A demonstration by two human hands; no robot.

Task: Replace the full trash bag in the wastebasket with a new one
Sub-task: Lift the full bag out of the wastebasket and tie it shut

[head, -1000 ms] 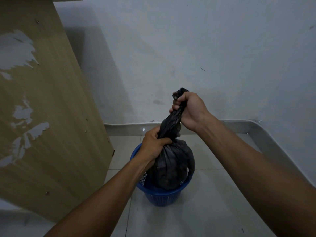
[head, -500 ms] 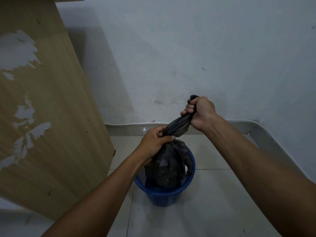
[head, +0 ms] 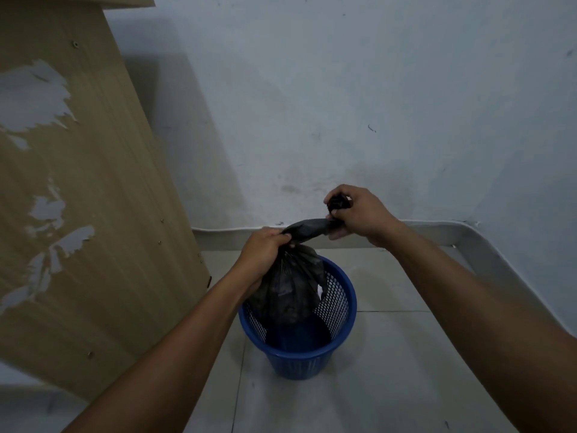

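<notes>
A full black trash bag hangs partly lifted inside the blue mesh wastebasket on the tiled floor. My left hand clamps the bag's neck just above the bulging body. The twisted neck runs almost level to the right into my right hand, which grips its bunched end. The blue bottom of the basket shows beneath the bag. No new bag is in sight.
A tall wooden cabinet side with peeled patches stands close on the left. A pale wall and its skirting close off the corner behind and to the right. Tiled floor surrounds the basket.
My right hand has swung the twisted neck from upright down to the right, nearly level. The bag has risen a little, baring the basket's bottom. My left hand keeps its grip.
</notes>
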